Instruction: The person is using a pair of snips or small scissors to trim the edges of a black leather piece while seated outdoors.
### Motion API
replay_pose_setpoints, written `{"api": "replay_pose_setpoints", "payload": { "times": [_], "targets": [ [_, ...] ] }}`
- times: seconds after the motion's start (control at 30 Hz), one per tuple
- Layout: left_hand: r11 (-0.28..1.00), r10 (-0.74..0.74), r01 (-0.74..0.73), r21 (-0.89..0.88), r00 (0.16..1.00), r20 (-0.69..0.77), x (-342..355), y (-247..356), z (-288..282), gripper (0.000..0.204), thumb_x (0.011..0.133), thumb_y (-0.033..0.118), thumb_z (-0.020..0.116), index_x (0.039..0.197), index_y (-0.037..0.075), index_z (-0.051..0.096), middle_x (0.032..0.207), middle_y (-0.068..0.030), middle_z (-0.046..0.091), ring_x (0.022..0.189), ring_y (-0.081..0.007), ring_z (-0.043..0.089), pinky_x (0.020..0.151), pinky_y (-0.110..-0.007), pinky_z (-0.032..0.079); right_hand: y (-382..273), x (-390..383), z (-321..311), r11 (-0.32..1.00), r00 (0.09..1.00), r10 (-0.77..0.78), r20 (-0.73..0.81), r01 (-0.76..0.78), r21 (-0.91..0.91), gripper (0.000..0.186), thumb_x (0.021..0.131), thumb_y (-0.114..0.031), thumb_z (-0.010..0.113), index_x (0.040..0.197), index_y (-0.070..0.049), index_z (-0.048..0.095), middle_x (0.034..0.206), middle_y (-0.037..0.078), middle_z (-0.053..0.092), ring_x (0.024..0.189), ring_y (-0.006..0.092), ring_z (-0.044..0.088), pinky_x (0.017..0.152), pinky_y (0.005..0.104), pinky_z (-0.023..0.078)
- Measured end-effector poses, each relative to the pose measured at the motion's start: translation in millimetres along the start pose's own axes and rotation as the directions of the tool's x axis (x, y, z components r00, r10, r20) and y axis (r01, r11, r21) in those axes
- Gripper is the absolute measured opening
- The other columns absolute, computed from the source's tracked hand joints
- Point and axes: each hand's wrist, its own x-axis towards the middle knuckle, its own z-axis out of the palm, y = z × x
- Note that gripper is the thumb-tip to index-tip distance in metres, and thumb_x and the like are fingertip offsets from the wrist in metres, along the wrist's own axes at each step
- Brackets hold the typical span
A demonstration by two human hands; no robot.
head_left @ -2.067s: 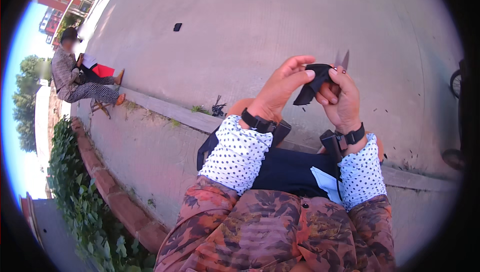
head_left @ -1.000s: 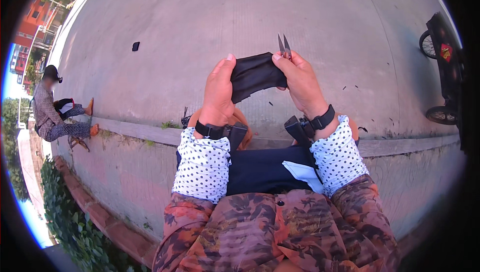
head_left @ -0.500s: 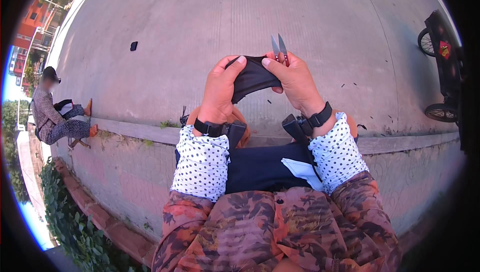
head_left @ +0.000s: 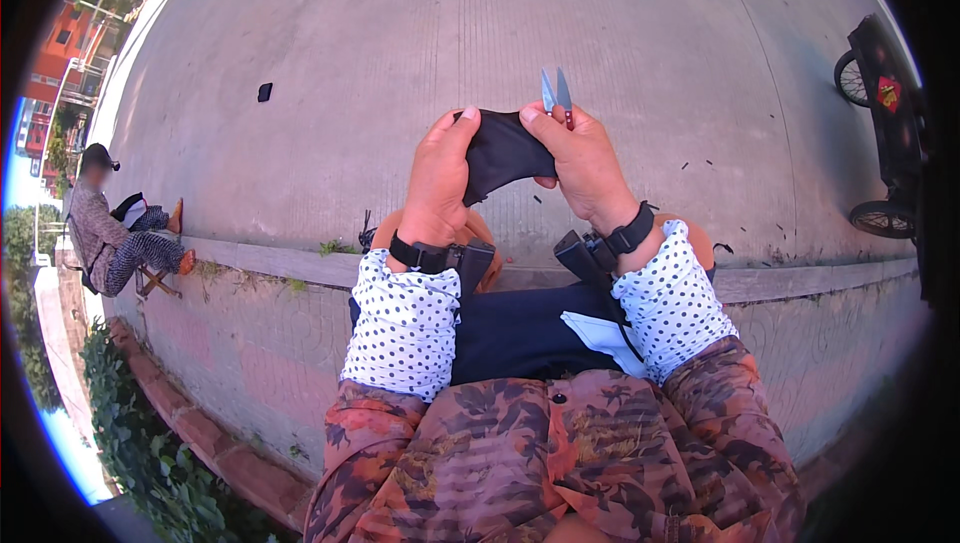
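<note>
A small black cloth piece (head_left: 508,155) is stretched between my two hands above my knees. My left hand (head_left: 436,178) pinches its left edge, thumb on top. The right edge is gripped by my right hand (head_left: 592,168), which also keeps a pair of thread snips (head_left: 556,91) tucked in its fingers. The two pointed blades stick up past the knuckles, slightly apart; most of the handles are hidden. Dark fabric (head_left: 510,338) covers my lap, with a pale blue-white piece (head_left: 603,336) lying on it near my right forearm.
A seated person (head_left: 110,223) is at the left on a folding stool (head_left: 158,283). A black item (head_left: 265,92) lies on the concrete (head_left: 400,33), where dark scraps are scattered. A dark wheeled cart (head_left: 885,123) stands at the right. Below me runs a curb (head_left: 790,285); leafy plants (head_left: 150,443) grow lower left.
Both hands and the black cloth have shifted very slightly left, the right hand a little more. The grip on the cloth and snips looks the same.
</note>
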Motion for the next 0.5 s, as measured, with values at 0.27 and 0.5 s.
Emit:
{"api": "replay_pose_setpoints", "payload": {
  "times": [0.27, 0.5],
  "targets": [
    [0.994, -0.012, 0.002, 0.111, 0.996, 0.089, -8, 6, 7, 0.026, 0.092, 0.013, 0.072, 0.112, -0.001, 0.062, 0.100, -0.0090, 0.070, 0.084, -0.0138, 0.070, 0.075, -0.026, 0.058, -1, 1, 3, 1.000, 0.999, -0.028, -0.024, 0.028, 0.011, 0.019, 0.096, -0.023, 0.065, 0.103, -0.006, 0.064, 0.077, -0.002, 0.060, 0.056, 0.0042, 0.052, 0.044, 0.0213, 0.037],
    [0.971, -0.071, 0.068, 0.229, 0.997, 0.009, -5, 7, 3, 0.020, 0.095, 0.015, 0.070, 0.108, 0.003, 0.063, 0.096, -0.0046, 0.069, 0.078, -0.0114, 0.067, 0.073, -0.025, 0.056, 2, 4, 1, 0.999, 0.999, -0.038, -0.016, 0.038, -0.030, 0.019, 0.097, -0.023, 0.065, 0.103, -0.005, 0.063, 0.077, -0.001, 0.060, 0.058, 0.0047, 0.052, 0.046, 0.0215, 0.038]
  ]
}}
